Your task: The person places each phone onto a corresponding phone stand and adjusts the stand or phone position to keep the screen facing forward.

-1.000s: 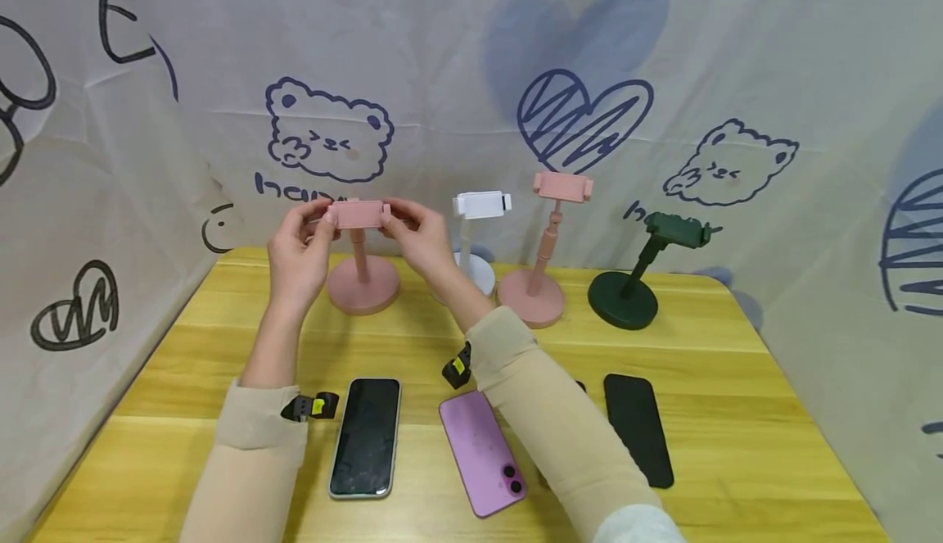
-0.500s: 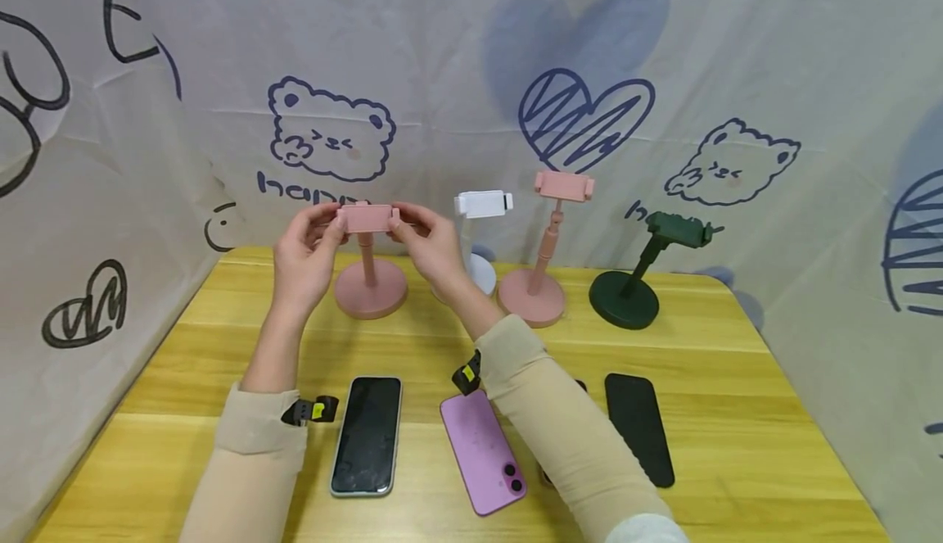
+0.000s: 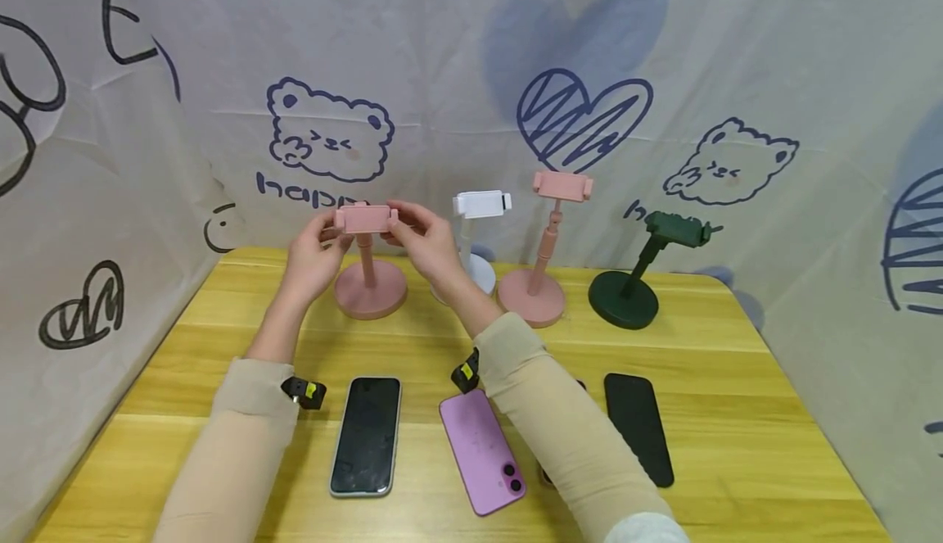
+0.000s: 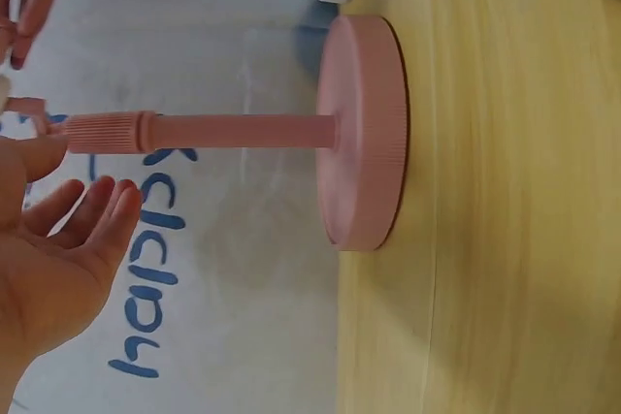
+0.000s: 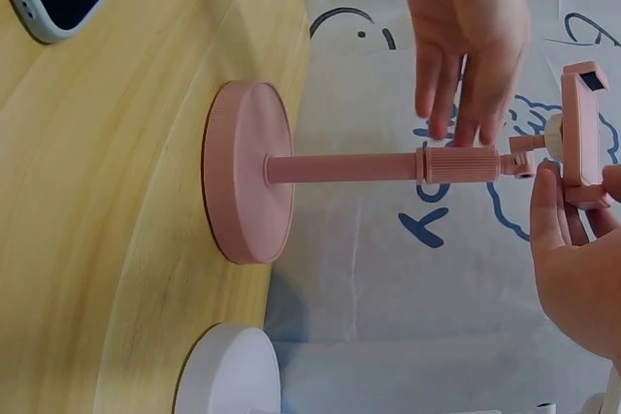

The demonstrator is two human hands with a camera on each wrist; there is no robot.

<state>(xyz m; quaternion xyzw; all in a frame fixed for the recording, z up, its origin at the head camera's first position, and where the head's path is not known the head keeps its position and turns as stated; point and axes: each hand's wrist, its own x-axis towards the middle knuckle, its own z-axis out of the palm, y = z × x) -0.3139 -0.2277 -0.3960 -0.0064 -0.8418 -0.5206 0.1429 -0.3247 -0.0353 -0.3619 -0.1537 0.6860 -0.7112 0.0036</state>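
A pink phone stand (image 3: 371, 291) stands upright at the back left of the table, its clamp (image 3: 363, 219) facing forward. My right hand (image 3: 427, 244) pinches the clamp's right end between thumb and fingers, clearest in the right wrist view. Beside the clamp's left end is my left hand (image 3: 313, 260). Its fingers (image 5: 441, 94) are extended near the ridged collar (image 5: 461, 165) of the stem, and the left wrist view has its thumb close to the joint above that collar. Whether the left hand touches the stand I cannot tell.
Right of this stand are a white phone stand (image 3: 482, 273), another pink stand (image 3: 532, 297) and a dark green stand (image 3: 623, 300). In front lie a dark-screened phone (image 3: 366, 436), a purple phone (image 3: 482, 453) and a black phone (image 3: 639, 428). Another phone is mostly hidden under the right sleeve.
The pink stand shifted slightly right, then stayed about there. My left hand let go of the clamp's left end and dropped slightly lower; my right hand keeps its pinch.
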